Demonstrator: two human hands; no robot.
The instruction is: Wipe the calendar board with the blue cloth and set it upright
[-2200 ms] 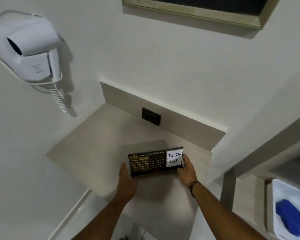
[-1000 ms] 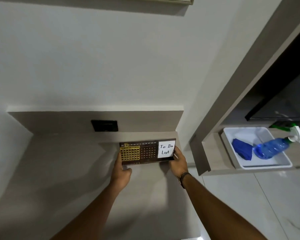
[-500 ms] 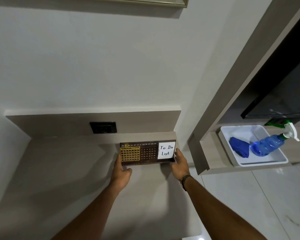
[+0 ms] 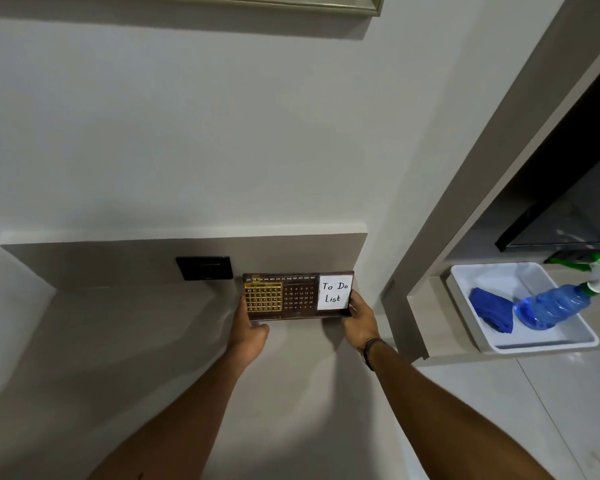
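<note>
Desk (image 4: 118,358): our board (image 4: 297,296) stands at its back edge, close to the wall panel | tray (image 4: 551,344) on the side shelf holds the cloth (image 4: 490,311), untouched | left hand (image 4: 248,327) and right hand (image 4: 359,318) each close their grip on a lower corner | we judge: keep both ends level, base seated, before letting go.

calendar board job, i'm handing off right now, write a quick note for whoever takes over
Left hand grips the left end of the calendar board; right hand grips the right end. The board faces the camera, close to the back panel on the counter.
Blue cloth lies in the white tray beside the spray bottle, untouched.
Whether any wiping is done cannot be told.
Left: fetch cloth, wipe, stand it upright.
</note>
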